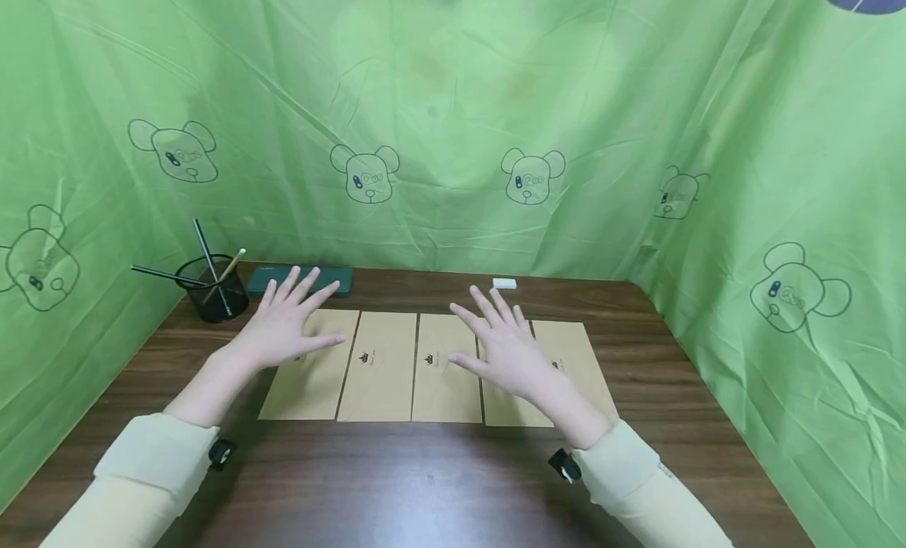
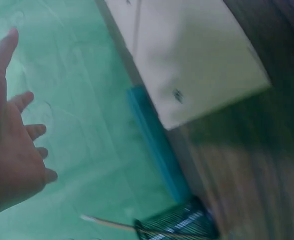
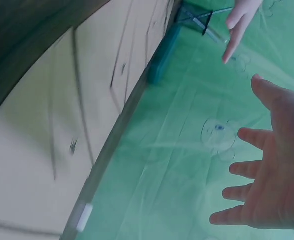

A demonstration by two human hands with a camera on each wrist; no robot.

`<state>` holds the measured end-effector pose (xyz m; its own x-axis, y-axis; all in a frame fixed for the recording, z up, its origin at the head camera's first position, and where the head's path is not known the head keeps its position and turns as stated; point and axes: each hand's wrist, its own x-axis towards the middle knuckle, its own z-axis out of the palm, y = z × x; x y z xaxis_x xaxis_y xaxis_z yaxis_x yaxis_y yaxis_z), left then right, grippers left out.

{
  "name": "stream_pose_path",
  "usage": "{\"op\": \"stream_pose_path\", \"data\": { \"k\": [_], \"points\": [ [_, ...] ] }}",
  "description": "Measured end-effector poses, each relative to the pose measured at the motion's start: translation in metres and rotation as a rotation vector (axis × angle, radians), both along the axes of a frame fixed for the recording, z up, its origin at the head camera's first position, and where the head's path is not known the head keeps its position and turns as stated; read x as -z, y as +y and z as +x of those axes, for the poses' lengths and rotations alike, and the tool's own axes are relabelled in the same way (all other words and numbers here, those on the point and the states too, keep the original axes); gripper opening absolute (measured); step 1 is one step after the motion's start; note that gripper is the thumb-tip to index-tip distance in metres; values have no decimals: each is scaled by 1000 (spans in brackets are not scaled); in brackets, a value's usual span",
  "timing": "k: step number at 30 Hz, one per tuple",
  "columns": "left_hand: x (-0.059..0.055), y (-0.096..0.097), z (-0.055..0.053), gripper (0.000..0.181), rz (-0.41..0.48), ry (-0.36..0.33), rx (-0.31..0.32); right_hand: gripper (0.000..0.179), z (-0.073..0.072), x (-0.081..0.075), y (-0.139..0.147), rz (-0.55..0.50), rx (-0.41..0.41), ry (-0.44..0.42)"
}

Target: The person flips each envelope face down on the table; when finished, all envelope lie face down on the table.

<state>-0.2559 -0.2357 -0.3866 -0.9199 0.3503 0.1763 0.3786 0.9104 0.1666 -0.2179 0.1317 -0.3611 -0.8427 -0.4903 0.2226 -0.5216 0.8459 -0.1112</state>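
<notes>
Several tan kraft-paper rectangles (image 1: 377, 375), like notebook covers with small crown prints, lie in a row on the table. My left hand (image 1: 283, 324) is held over the left end of the row, its fingers spread and palm bare. Over the right part, my right hand (image 1: 511, 351) has its fingers fanned out too. Both hands hold nothing and partly cover the rectangles beneath them. In the left wrist view, the left hand (image 2: 14, 135) appears well off the leftmost rectangle (image 2: 207, 60). The right wrist view shows the right hand (image 3: 277, 175) with straight, separated fingers.
A black mesh pen cup (image 1: 225, 296) with pens and a pencil stands at the back left. Beside it lies a flat teal case (image 1: 340, 282). A small white eraser (image 1: 504, 283) sits near the back edge. Green curtains (image 1: 439, 139) enclose the wooden table (image 1: 396, 477).
</notes>
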Motion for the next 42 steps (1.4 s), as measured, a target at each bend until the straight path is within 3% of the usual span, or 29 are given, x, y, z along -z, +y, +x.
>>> {"op": "stream_pose_path", "data": {
  "k": [4, 9, 15, 24, 29, 35, 42],
  "points": [
    [11, -19, -6, 91, 54, -53, 26, 75, 1, 5, -23, -5, -56, -9],
    [27, -39, -14, 89, 142, -116, 37, 77, -3, 22, -51, -17, -151, -13],
    [47, -55, -25, 92, 180, -174, 42, 81, -8, 48, -82, 5, -261, -85],
    [69, -70, -46, 97, 237, -237, 80, 91, -16, 70, -120, 64, -435, -227],
    [74, -72, -52, 98, 226, -247, 100, 88, -27, 78, -135, 142, -557, -222],
    [75, -75, -53, 95, 201, -283, 94, 84, -36, 84, -149, 208, -678, -296],
    [75, -77, -56, 99, 189, -331, 86, 76, -42, 90, -153, 263, -721, -327]
  ]
}}
